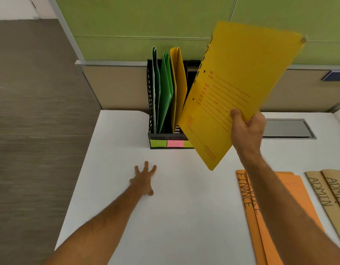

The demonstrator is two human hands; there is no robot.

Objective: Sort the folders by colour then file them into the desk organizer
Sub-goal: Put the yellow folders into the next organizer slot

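Right hand (247,131) grip closed on tilted yellow folder (236,88), at 1 o'clock of desk organizer (152,104); left hand (144,178) splayed, empty, on tabletop (184,207).

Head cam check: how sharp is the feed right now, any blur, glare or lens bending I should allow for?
Head view: the yellow folder in the right hand is motion-smeared along its top edge; the floor at left streaks too. Wide-angle bending splays the desk edges. Light is even, with no glare; the left hand casts only a faint shadow. FINANCE on the orange folders reads clearly.
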